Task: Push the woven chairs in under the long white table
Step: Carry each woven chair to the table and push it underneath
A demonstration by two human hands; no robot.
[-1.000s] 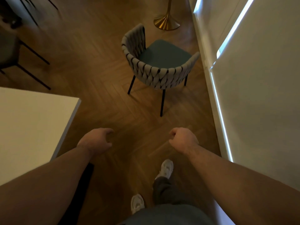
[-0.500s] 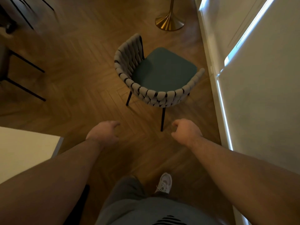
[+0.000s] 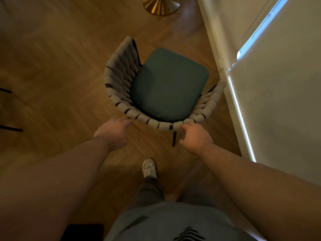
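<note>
A woven chair (image 3: 121, 73) with a grey braided backrest and a dark green seat cushion (image 3: 168, 84) stands on the wood floor just in front of me, its back turned toward me. My left hand (image 3: 112, 131) reaches the left part of the backrest rim, fingers stretched out and touching it. My right hand (image 3: 194, 136) is at the right part of the rim, fingers loosely curled with the tips against the weave. Neither hand is wrapped round the rim. The long white table is out of view.
A white wall with a lit strip (image 3: 241, 119) runs close along the chair's right side. A gold lamp base (image 3: 160, 6) stands beyond the chair. Black legs of another chair (image 3: 10, 129) show at the left edge. My shoe (image 3: 149, 168) is behind the chair.
I have walked up to the chair, the white table corner has dropped out of view, and both hands have moved forward from mid-air to the backrest rim.
</note>
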